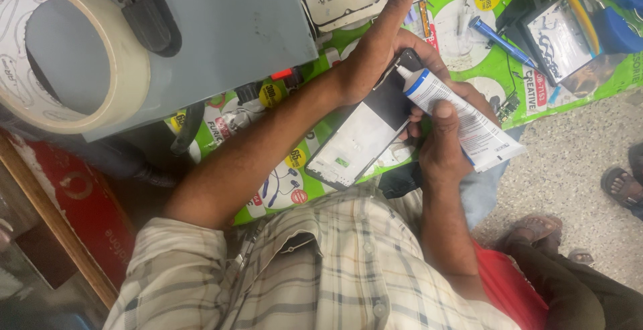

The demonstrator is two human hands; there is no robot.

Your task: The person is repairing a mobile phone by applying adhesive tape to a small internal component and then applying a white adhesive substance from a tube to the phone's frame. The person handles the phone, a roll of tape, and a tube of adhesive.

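One roll of beige adhesive tape lies flat at the far left on one grey metal box, beside one black handle. Right of the box, one green printed sheet covers the work surface. The left hand grips the upper end of one phone frame, a dark rectangular panel with a pale inner face, held tilted above the green sheet; the thumb and lower fingers close around the edge of the frame, while the index finger extends straight toward the top of the view. The right hand closes around one white glue tube with a blue collar, thumb pressed on the body of the tube; the nozzle of the tube touches the upper right edge of the phone frame. Further right, one blue pen lies on the green sheet, near one black device with a printed face. At the far right, two sandalled feet rest on the speckled floor.
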